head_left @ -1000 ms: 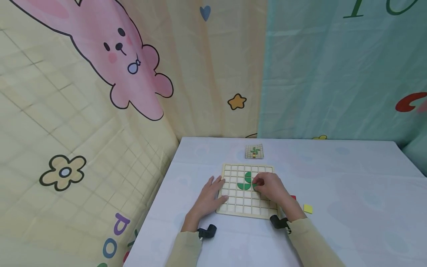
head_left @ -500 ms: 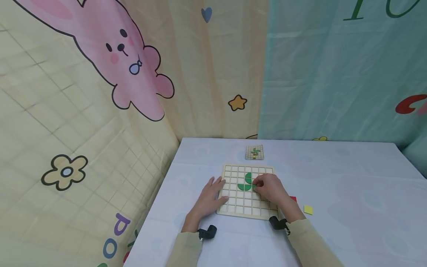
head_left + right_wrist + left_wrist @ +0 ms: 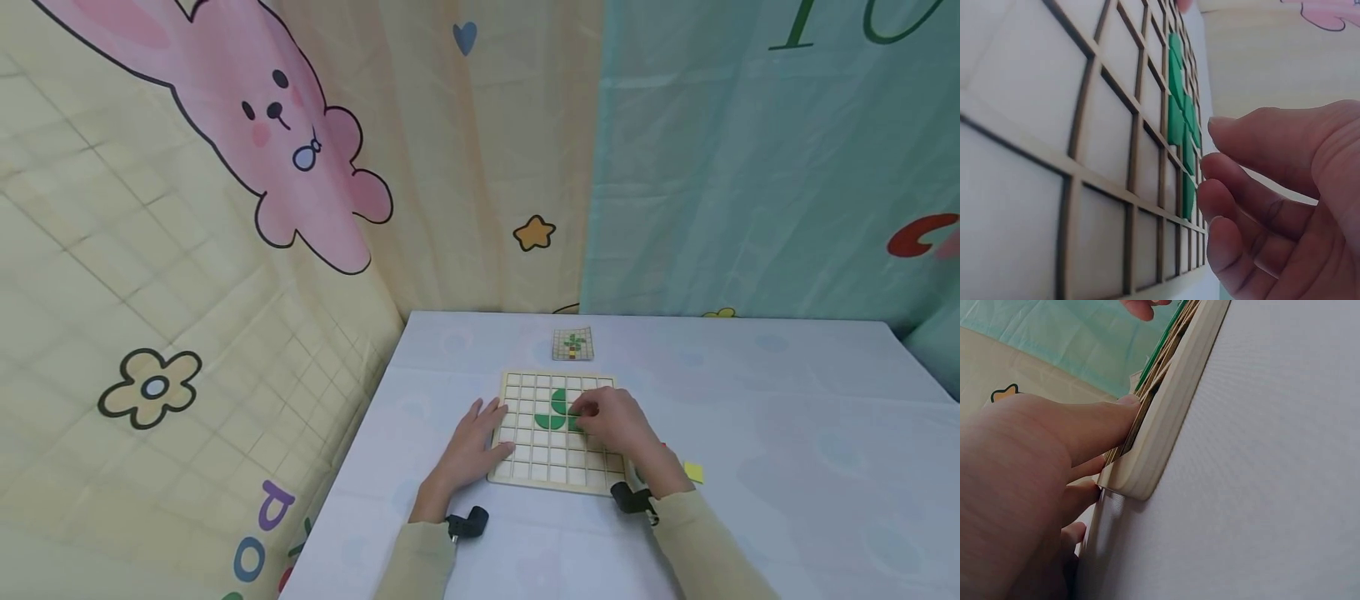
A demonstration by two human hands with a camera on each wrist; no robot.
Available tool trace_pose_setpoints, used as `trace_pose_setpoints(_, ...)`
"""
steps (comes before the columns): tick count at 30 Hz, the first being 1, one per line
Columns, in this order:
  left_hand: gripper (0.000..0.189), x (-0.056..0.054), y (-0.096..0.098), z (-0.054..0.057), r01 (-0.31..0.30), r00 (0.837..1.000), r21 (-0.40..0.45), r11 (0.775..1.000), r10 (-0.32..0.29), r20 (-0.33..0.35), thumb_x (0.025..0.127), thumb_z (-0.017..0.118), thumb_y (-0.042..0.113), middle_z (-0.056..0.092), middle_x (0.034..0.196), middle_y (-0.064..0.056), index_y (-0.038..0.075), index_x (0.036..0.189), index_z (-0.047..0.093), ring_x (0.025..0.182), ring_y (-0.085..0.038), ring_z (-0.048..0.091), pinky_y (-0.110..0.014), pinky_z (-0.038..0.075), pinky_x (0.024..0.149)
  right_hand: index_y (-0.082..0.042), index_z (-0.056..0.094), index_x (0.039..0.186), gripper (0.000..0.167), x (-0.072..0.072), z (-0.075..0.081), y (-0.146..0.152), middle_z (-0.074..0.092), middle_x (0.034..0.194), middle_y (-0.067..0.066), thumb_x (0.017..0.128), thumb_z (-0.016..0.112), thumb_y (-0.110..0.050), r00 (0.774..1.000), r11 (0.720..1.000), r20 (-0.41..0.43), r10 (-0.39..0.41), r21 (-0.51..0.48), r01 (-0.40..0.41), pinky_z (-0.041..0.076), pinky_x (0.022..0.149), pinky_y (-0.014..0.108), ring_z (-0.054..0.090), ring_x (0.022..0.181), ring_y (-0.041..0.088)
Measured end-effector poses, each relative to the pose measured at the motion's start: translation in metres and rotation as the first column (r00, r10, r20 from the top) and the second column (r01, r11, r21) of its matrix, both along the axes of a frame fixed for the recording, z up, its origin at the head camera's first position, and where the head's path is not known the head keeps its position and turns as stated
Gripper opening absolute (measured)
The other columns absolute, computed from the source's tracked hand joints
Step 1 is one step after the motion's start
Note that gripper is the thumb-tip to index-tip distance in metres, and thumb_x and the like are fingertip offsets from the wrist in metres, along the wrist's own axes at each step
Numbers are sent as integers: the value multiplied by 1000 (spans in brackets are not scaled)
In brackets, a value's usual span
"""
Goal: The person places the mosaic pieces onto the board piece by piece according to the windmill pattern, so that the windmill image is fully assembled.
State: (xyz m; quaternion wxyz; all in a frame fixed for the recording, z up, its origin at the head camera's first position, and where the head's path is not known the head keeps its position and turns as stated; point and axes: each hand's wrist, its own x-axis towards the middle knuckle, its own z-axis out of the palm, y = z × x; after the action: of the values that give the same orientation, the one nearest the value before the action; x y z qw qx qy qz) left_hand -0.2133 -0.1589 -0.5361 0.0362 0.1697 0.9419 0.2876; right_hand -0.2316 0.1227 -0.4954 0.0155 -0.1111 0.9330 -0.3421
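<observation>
A square wooden grid board (image 3: 536, 458) lies on the table. Green quarter-round pieces (image 3: 550, 422) sit in cells near its middle, forming half-round shapes. My left hand (image 3: 468, 446) rests at the board's left edge with fingers spread, its thumb (image 3: 1100, 425) on the frame in the left wrist view. Over the right part of the board is my right hand (image 3: 615, 425), fingers loosely bent. In the right wrist view a gap shows between thumb (image 3: 1229, 128) and fingers, with nothing visible in it; several green pieces (image 3: 1175, 119) lie in the grid just beyond.
Behind the board lies a small pattern card (image 3: 572, 342) with a green pinwheel design. A yellow square piece (image 3: 693, 472) lies right of the board, beside a mostly hidden red piece (image 3: 664, 445). Printed curtains (image 3: 480, 167) hang behind the table (image 3: 787, 467).
My right hand has shifted slightly right, its fingertips coming off a green piece that now shows more on the board. The red piece is now mostly covered by my forearm. My left hand stays put.
</observation>
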Motion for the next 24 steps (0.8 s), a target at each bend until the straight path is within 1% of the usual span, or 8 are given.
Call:
trace_pose_setpoints(6,68,0,0,-1,6,1000,4,1000,-6,-18,97,61,42,27,165,-1,15,156,39,154,-29,8,-55,16,120,-10,76,105,15,2,7,8,64,83,-5,89,75,-11,1000,1000,2,-21,13,21,51,68,35,58,76,15)
trace_pose_setpoints(11,68,1,-1,-4,0,1000,2,1000,0,-11,98,60,44,26,165,1,17,157,38,154,-27,7,-54,16,121,-11,76,106,17,5,10,14,64,84,-5,89,74,-10,999,999,16,-34,34,34,53,71,37,58,78,15)
trace_pose_setpoints(15,69,1,-2,-5,-3,1000,8,1000,3,-4,98,60,44,25,165,1,17,157,38,154,-27,6,-55,15,120,-11,75,106,18,10,12,18,64,84,-4,89,75,-11,999,998,18,-36,46,35,52,70,36,57,79,16)
trace_pose_setpoints(21,69,0,-2,-6,-4,1000,-10,1000,4,-4,98,59,46,24,166,3,20,158,36,154,-25,5,-53,15,121,-11,75,109,21,20,12,29,63,83,-4,88,75,-10,999,998,18,-39,58,37,50,67,33,56,78,17)
trace_pose_setpoints(24,69,0,-2,-5,1,1000,-2,1000,-1,-9,98,60,44,25,165,1,17,157,37,154,-27,6,-54,15,121,-11,74,109,21,25,11,35,63,85,-4,87,75,-9,999,997,23,-29,66,27,51,68,34,57,79,16)
